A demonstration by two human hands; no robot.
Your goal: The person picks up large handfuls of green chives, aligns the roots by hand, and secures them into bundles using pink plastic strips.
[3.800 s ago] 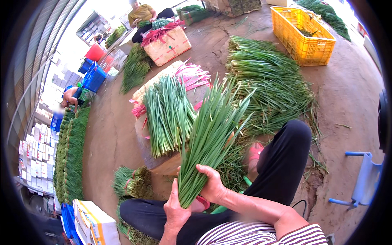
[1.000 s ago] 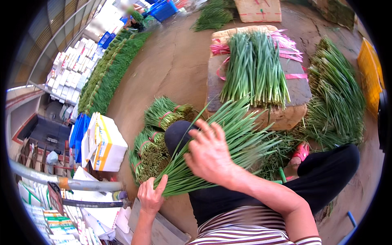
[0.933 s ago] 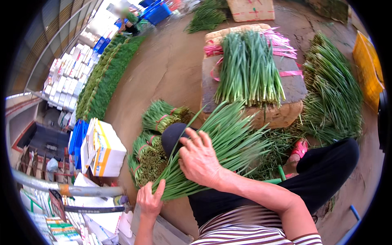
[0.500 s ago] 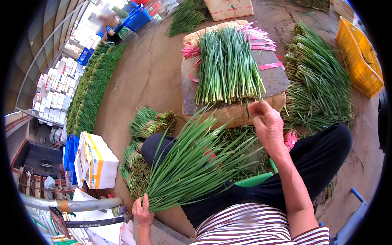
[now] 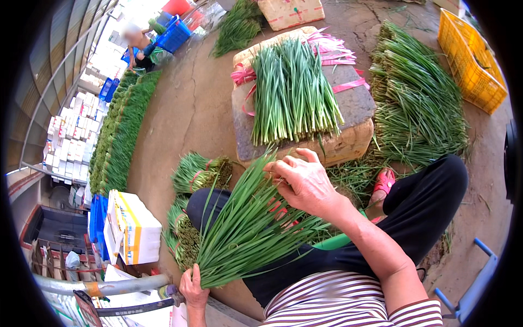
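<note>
My left hand is closed round the lower end of a loose bunch of garlic chives, whose long green leaves fan up and right across my lap. At the upper tips of this bunch, my right hand has its thumb and fingers bent together on some leaf ends. Just beyond it, a thick row of garlic chives lies on a low block with a dark board, pale cut ends toward me. Pink ribbons lie under and beside that row.
Tied chive bundles sit by my left knee. A big loose chive pile lies right of the block, with a yellow crate beyond. A white foam box and a metal rail stand left. Another person works far left.
My right hand has moved left and down from beside the block to the leaf tips of the held bunch. My left hand keeps its grip. The view has shifted slightly.
</note>
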